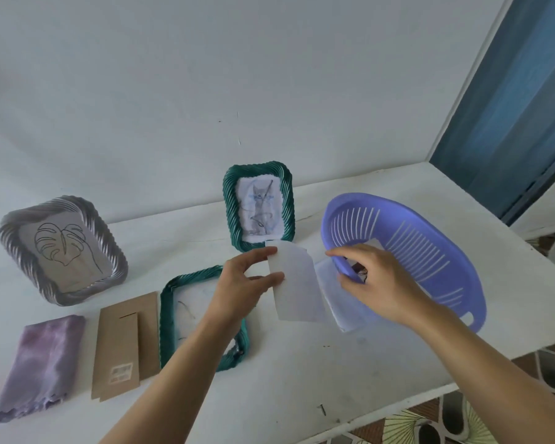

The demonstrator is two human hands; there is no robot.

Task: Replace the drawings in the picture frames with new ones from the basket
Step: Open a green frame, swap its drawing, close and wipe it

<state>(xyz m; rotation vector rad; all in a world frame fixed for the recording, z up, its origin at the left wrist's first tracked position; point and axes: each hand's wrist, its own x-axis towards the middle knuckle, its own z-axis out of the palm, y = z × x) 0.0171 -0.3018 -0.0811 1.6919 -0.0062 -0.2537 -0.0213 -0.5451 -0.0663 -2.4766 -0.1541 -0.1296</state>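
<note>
Left grip: left hand (241, 283) pinches a white sheet (297, 283) by its left edge, thumb on the near side and fingers on the far side. The sheet is held clear of the table (302, 379), blank side toward the camera.
Right grip: right hand (377, 277) curls over the near rim of the purple basket (430, 251), which is tipped up with its opening toward the person.
Key relation: the open teal frame (165, 322) lies flat, down and left of the held sheet, partly under the left wrist. Its long axis runs away from the person and the sheet's roughly matches, slightly tilted. The left hand is nearer.
Basket contents: a paper corner (374, 246) shows behind the right hand. How many sheets it holds, I cannot tell.
Beside basket: a pale sheet (330, 290) lies on the table, partly under the rim.
Backing: brown backing board (125, 341) lies just left of the open frame, off it.
Other frames: silver frame (10, 238) holds a leaf drawing, and the upright teal frame (229, 206) holds a cat drawing.
Judgement: the open frame awaits its new drawing.
</note>
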